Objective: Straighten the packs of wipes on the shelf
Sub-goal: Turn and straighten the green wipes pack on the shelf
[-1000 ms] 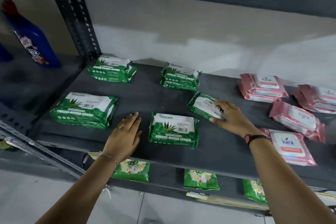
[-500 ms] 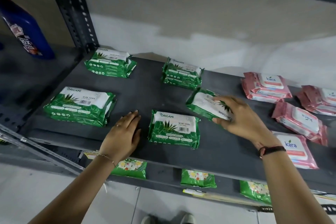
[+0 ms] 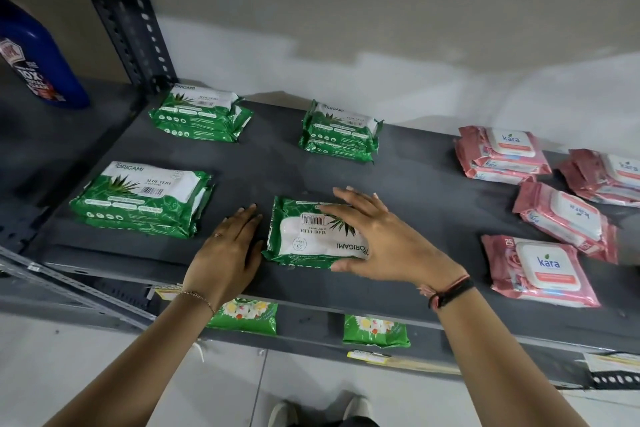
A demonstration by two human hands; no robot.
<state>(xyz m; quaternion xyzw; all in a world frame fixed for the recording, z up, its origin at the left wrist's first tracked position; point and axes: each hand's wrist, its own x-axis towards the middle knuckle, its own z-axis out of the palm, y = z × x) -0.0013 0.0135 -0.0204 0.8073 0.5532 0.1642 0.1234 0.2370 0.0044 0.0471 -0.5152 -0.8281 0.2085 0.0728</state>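
On the dark grey shelf [image 3: 415, 191] lie green Origami wipes packs and pink Kara packs. My right hand [image 3: 384, 239] grips a green pack [image 3: 304, 239], fingers over its top and thumb at its front edge. This pack's print reads upside down, and it lies at the front middle on top of another green pack that is almost hidden. My left hand [image 3: 228, 253] rests flat on the shelf against the pack's left side. Other green stacks sit at the front left [image 3: 145, 198], back left [image 3: 201, 114] and back middle [image 3: 341, 130].
Pink packs lie skewed at the right: a stack at the back [image 3: 502, 152], another at the far right [image 3: 609, 177], a tilted one [image 3: 564, 218] and a front one [image 3: 543, 270]. A blue bottle [image 3: 38, 59] stands left of the perforated post [image 3: 121, 10]. Green floral packs [image 3: 246, 317] lie on the shelf below.
My right hand has picked up the skewed green pack from the middle and brought it left and forward onto the front-middle pack. My left hand has stayed beside that pack.
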